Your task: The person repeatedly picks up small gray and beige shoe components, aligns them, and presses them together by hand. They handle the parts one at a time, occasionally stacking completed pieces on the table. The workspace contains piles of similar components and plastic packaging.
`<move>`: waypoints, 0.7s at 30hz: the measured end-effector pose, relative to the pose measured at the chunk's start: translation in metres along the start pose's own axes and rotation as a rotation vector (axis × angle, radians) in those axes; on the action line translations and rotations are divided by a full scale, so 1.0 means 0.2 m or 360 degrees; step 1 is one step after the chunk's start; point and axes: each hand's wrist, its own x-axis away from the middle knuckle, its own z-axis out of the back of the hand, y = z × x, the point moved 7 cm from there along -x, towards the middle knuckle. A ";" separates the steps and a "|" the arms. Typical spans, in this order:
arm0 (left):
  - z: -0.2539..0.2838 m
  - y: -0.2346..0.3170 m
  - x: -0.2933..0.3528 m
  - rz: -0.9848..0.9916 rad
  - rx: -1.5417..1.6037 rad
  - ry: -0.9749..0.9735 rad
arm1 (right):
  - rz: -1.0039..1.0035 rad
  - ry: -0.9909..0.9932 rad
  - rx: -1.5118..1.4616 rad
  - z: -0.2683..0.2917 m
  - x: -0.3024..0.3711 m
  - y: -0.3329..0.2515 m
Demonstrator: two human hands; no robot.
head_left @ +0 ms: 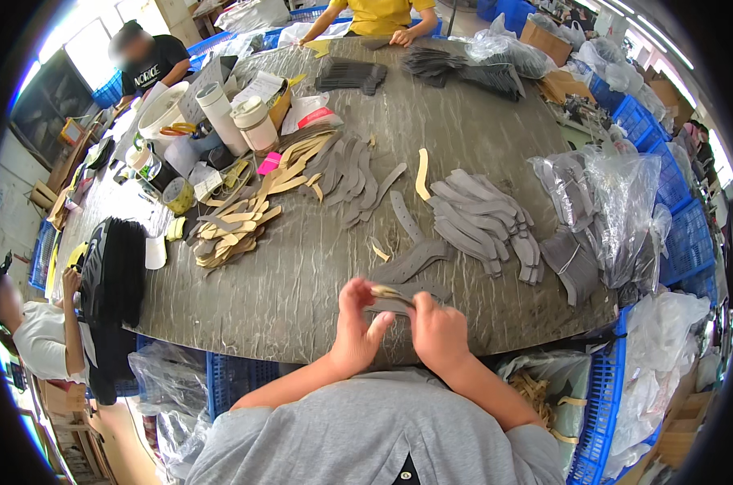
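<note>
In front of my body, a curved grey strip [395, 296] with a pale yellow face spans both hands just above the table edge. My left hand [355, 330] has its fingers closed at the strip's left end, thumb raised beside it. Its other end is pinched by my right hand [441, 331]. Just beyond them lie loose grey strips with small holes [415, 263] and a small yellow piece [380, 249]. A fanned pile of grey strips [479, 218] sits to the right, with a lone yellow strip [422, 174] beside it.
Yellow-backed strips [237, 234] and more grey strips [352, 174] lie left of centre. Behind them stand jars [255, 125] and a white bucket [162, 113]. A stacked grey bundle [572, 263] and plastic bags [625, 202] line the right edge. Three people work around the table.
</note>
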 end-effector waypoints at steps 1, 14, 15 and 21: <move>-0.02 -0.02 -0.04 0.0129 0.0388 0.0082 | 0.0078 0.0072 -0.0055 0.00 -0.05 -0.05; 0.45 -0.24 -0.24 0.0817 0.1348 0.0623 | -0.0007 0.0111 -0.0668 -0.06 -0.74 0.18; 0.47 -0.25 -0.23 0.0874 0.1277 0.0659 | -0.0335 0.0163 -0.0567 -0.11 -0.88 0.36; 0.44 -0.14 -0.19 0.0931 0.1412 0.0099 | -0.0590 0.0399 -0.0004 -0.29 -1.36 0.89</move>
